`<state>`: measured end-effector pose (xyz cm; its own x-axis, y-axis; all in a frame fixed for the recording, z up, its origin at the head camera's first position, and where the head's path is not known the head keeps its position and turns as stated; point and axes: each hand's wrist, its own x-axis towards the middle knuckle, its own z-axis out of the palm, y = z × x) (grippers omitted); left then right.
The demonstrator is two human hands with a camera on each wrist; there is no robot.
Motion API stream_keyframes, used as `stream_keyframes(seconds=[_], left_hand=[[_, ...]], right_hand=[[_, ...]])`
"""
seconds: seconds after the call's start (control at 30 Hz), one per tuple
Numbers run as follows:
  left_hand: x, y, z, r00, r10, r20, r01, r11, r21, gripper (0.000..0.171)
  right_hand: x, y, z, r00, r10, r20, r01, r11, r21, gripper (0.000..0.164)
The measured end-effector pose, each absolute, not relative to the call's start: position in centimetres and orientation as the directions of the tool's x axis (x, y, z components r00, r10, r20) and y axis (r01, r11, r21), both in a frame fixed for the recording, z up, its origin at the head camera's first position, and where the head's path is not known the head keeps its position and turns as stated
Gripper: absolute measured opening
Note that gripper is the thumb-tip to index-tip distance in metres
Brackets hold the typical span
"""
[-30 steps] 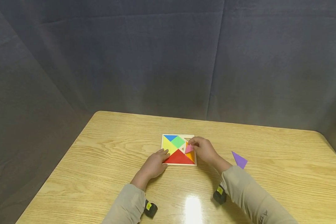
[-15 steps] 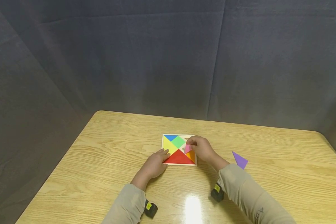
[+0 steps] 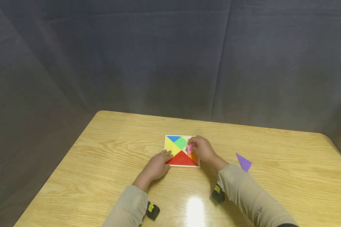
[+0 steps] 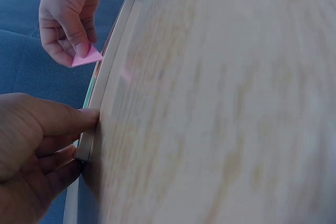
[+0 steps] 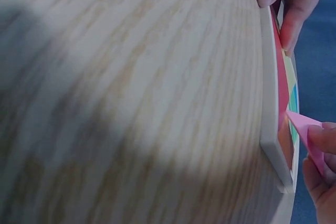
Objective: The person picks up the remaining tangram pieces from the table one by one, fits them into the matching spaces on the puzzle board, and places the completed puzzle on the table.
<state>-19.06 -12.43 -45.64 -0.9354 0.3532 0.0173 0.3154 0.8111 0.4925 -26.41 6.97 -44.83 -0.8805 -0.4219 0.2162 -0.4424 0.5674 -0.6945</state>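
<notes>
A light wooden tangram tray (image 3: 184, 166) lies on the table, with yellow (image 3: 170, 146), red (image 3: 182, 159), blue (image 3: 173, 138), green (image 3: 181, 143) and orange (image 3: 195, 157) pieces inside. My left hand (image 3: 156, 165) grips its near left corner; in the left wrist view the thumb presses the front edge. Over the tray's right part, my right hand (image 3: 204, 149) pinches a pink tangram piece (image 3: 190, 149) between thumb and fingers. That pink piece (image 5: 305, 127) is tilted, one corner down by the tray in the right wrist view. Fingers hide the tray's upper right.
A purple tangram piece (image 3: 244, 162) lies on the wooden table (image 3: 116, 148) to the right of the tray, near the right sleeve. Dark cloth (image 3: 159, 63) hangs behind the table. Both wrists wear black cameras (image 3: 153, 212).
My right hand and forearm have shifted slightly left, and the pink piece has turned in the fingers over the tray. The left hand keeps its place at the corner.
</notes>
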Motion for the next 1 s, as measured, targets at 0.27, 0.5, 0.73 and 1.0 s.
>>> stream_keyframes(seconds=[0.27, 0.5, 0.73, 1.0], left_hand=[[-19.0, -12.2, -45.6, -0.934, 0.356, 0.022, 0.319, 0.805, 0.501, 0.04], [-18.8, -12.2, -45.6, -0.931, 0.363, 0.03, 0.33, 0.803, 0.497, 0.04], [-18.8, -12.1, -45.7, -0.928, 0.37, 0.039, 0.339, 0.798, 0.499, 0.04], [-18.9, -12.1, -45.9, -0.926, 0.375, 0.046, 0.348, 0.799, 0.49, 0.04]], right_hand=[[-26.5, 6.8, -45.3, -0.866, -0.449, 0.22, -0.471, 0.584, -0.661, 0.014], [-26.6, 6.5, -45.6, -0.879, -0.44, 0.182, -0.438, 0.599, -0.67, 0.019], [-26.6, 6.4, -45.8, -0.896, -0.411, 0.17, -0.413, 0.628, -0.659, 0.028], [-26.6, 6.1, -46.0, -0.909, -0.394, 0.139, -0.384, 0.656, -0.65, 0.031]])
